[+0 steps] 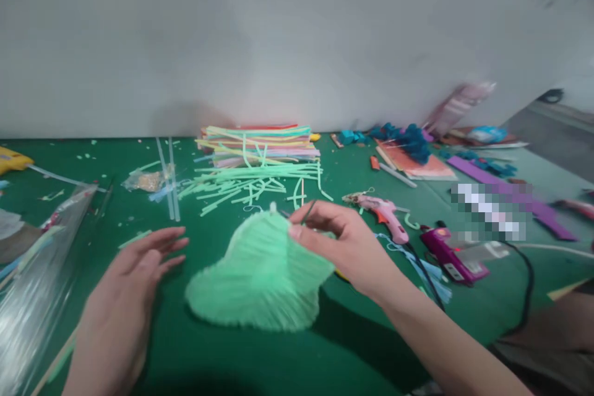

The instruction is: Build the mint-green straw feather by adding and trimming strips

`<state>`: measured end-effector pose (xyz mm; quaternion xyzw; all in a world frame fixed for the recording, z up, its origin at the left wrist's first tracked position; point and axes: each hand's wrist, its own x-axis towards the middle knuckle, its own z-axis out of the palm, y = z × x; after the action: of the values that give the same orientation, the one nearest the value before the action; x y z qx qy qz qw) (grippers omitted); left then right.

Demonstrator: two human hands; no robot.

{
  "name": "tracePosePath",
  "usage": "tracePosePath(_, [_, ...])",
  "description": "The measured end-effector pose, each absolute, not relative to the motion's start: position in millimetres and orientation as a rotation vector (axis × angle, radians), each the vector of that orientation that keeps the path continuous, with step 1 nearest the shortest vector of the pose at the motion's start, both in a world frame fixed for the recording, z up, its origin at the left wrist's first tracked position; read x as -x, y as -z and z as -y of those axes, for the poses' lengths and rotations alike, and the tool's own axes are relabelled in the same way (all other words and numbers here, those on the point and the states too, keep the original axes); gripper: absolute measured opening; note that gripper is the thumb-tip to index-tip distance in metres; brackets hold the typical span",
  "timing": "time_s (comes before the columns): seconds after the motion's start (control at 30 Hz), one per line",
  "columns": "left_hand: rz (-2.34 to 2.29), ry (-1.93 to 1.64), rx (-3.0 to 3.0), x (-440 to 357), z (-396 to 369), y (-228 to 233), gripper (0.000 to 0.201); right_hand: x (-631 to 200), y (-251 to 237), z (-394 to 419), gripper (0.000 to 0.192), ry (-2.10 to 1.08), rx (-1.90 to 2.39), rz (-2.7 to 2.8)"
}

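Note:
My right hand (338, 241) pinches the top of a fluffy light-green fringed paper piece (260, 278) and holds it just above the green table (223, 359); a thin dark stick pokes out between the fingers. My left hand (130, 284) hovers flat to the left of the green piece with fingers spread, holding nothing. Beyond both hands lie loose light-green paper strips (241, 189) and a stack of coloured paper sheets (260, 145).
A pink glue gun (385, 213) and a purple glue gun (448, 253) with a black cord lie right of my right hand. Clear plastic wrapping (32, 284) sits at the left. Blue paper flowers (408, 139), orange sheets and purple strips (510, 195) lie far right. A white wall backs the table.

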<state>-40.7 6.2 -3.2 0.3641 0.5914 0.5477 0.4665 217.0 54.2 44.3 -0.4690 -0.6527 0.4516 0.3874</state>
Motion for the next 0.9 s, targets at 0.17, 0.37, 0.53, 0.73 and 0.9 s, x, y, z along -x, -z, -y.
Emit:
tracePosePath(0.17, [-1.273, -1.523, -0.654, 28.2, -10.4, 4.1, 0.023, -205.7, -36.8, -70.1, 0.008, -0.614, 0.917, 1.725])
tracePosePath(0.37, [-0.723, -1.143, -0.409, 13.0, -6.1, 4.2, 0.047, -184.0, 13.8, -59.0, 0.032, -0.167, 0.407, 2.272])
tracePosePath(0.53, [-0.826, -1.258, -0.374, 26.1, -5.7, 4.0, 0.055, -182.4, 20.1, -34.2, 0.044, -0.221, 0.798, 2.220])
tracePosePath(0.73, [-0.926, -1.309, -0.385, 25.1, -2.3, 2.7, 0.048, -176.8, 19.1, -2.3, 0.023, -1.141, 1.279, 1.290])
tracePosePath(0.9, [-0.877, -1.264, -0.418, 19.9, -0.1, 7.7, 0.051, -160.3, 19.4, 5.2, 0.034, -1.850, 1.162, 1.043])
